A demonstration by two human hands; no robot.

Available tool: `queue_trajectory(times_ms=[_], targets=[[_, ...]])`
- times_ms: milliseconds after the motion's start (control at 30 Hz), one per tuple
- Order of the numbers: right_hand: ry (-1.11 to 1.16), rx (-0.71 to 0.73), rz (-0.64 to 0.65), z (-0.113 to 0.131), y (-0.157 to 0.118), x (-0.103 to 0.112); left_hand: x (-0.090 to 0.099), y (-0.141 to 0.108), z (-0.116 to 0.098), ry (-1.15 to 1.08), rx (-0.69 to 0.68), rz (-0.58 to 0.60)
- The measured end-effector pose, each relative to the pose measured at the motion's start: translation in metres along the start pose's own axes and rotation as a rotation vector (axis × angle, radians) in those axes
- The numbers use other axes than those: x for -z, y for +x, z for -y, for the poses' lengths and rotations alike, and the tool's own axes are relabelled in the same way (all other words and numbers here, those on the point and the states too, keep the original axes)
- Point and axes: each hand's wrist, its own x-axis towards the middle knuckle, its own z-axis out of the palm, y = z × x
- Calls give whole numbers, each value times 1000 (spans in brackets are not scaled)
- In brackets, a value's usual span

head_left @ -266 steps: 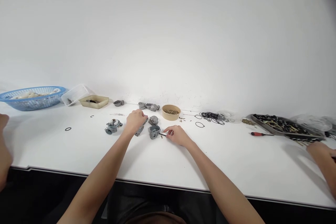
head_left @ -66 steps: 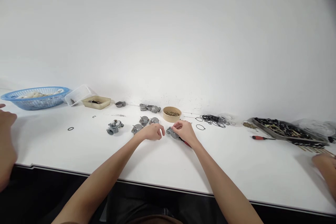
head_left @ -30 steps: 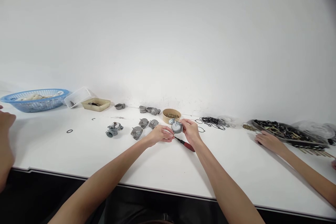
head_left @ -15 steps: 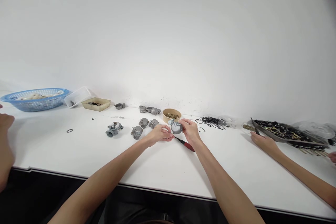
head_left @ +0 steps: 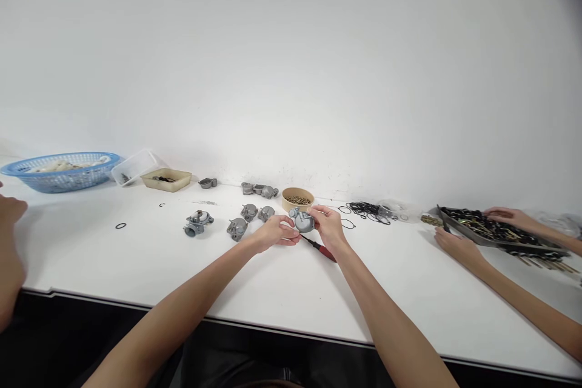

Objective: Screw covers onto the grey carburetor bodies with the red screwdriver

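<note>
Near the middle of the white table, my right hand is closed on the right edge of a round grey metal part. My left hand is at the part's lower left with its fingers pinched together; what is between those fingertips is too small to tell. A screwdriver with a red and black handle lies just below the part. Several similar metal parts sit to the left of my hands. Behind the held part stands a round tan bowl of small brass pieces.
At the left are a blue basket, a clear container and a beige tray. Black rings lie right of the bowl. Another person's hands work around a metal tray at the right; another person's hand is far left.
The round metal part has shifted slightly left between my hands. At the right, another person's hand has come in over the metal tray.
</note>
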Motion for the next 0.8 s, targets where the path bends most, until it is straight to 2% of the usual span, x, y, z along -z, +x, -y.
queue_trajectory(times_ms=[433, 600, 800], targets=[[-82, 109, 72, 1, -2, -1, -5, -4, -3, 23, 18, 103], [-50, 126, 98, 3, -2, 0, -6, -3, -1, -11, -18, 103], [-5, 116, 74, 4, 0, 1, -8, 4, 12, -80, -103, 85]])
